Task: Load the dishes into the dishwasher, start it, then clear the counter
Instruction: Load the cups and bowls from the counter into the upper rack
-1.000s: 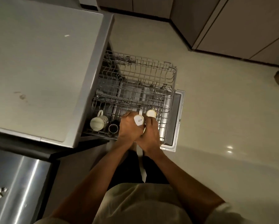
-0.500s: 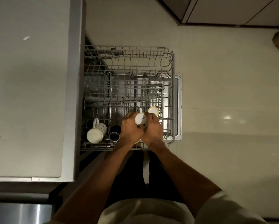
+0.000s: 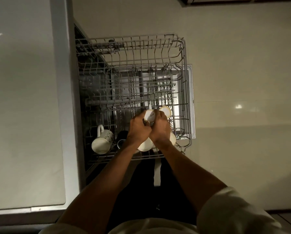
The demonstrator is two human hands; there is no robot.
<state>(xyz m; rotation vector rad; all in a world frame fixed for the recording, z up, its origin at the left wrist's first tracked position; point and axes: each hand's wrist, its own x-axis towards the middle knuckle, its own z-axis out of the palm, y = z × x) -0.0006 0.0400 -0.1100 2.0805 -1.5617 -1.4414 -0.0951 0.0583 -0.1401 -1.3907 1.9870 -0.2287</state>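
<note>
- Head view: left hand [image 3: 138,130] and right hand [image 3: 160,129] meet over the pulled-out dishwasher rack [image 3: 183,48], fingers of both curled round a white mug [image 3: 149,115], held bottom-up.
- A patterned mug [image 3: 102,141] lies on its side at the rack's near left corner, beside the tabletop [image 3: 23,98].

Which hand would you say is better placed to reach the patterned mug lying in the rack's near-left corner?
Left, probably. The left hand is nearer the patterned mug; the right hand would have to cross over it. Both now grip the white cup.
</note>
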